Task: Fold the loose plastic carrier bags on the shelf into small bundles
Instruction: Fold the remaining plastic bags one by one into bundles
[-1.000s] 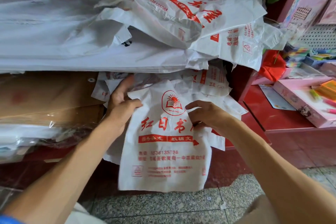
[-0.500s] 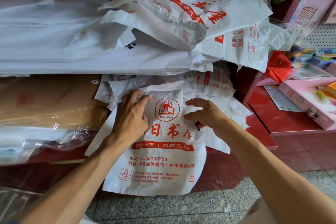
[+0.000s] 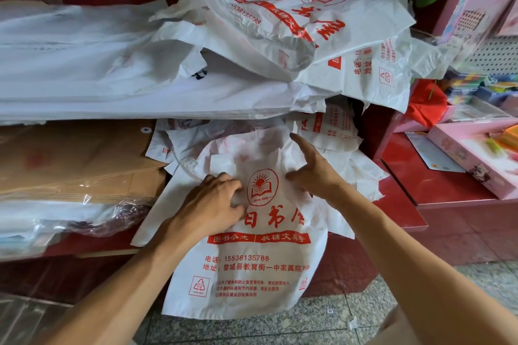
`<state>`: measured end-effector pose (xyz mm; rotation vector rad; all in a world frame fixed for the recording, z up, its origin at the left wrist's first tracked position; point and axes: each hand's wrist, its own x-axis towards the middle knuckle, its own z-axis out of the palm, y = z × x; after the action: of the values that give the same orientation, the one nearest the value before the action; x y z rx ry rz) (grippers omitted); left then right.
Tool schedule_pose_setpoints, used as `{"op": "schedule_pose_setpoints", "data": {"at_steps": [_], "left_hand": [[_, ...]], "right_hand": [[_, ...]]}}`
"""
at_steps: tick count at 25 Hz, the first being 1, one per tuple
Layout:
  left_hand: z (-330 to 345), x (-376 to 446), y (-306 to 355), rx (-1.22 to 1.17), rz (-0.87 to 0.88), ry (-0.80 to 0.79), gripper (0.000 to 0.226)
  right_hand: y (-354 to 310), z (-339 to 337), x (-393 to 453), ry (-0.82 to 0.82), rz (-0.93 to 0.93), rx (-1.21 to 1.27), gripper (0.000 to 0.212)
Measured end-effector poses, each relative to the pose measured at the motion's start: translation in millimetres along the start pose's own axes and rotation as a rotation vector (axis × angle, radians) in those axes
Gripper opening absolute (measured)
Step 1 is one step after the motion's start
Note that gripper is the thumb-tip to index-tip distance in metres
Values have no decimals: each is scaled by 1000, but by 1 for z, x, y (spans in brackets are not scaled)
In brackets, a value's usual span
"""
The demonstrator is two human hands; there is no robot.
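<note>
Shelf-edge bag (image 3: 252,260) has slid up; both hands (image 3: 213,202) now press it flat.

Both hands (image 3: 215,202) (image 3: 311,173) pressing printed carrier bag (image 3: 252,269) flat on shelf edge (image 3: 403,213)

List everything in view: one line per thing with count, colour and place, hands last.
carrier bag: one, white with red print, front of the lower shelf, its bottom hanging over the edge.
loose bags: a pile, count unclear, white with red print, upper shelf at right.
flat bags: a stack, white, upper shelf at left.
crumpled bags: several, white and red, lower shelf behind the front bag.
cardboard: a wrapped stack, brown, lower shelf at left.
pink box: one, pink, red counter at right.
floor: grey speckled, below.
left hand: flat on the front bag, left of its round logo.
right hand: on the bag's upper right, forefinger stretched out.
</note>
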<state>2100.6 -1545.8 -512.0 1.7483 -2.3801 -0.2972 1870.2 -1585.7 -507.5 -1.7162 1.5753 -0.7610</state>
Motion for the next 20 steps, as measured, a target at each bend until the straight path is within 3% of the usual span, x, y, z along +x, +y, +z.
{"op": "schedule_pose_setpoints", "data": {"at_steps": [5, 7, 9, 12, 15, 20], "left_hand": [[1, 4, -8, -9, -89, 93, 48], [1, 7, -14, 44, -212, 181, 52], [0, 12, -22, -64, -312, 179, 62], [3, 18, -32, -292, -329, 149, 75], [4, 19, -31, -225, -353, 198, 88], [1, 17, -28, -243, -370, 187, 76]], "right_hand": [[4, 11, -5, -19, -205, -529, 37], [1, 14, -9, -66, -187, -554, 35], [-2, 16, -12, -83, -151, -576, 39], [-7, 17, -17, -60, -91, -658, 46], [-14, 20, -21, 38, 57, -717, 57], [-22, 29, -22, 74, 122, -508, 28]]}}
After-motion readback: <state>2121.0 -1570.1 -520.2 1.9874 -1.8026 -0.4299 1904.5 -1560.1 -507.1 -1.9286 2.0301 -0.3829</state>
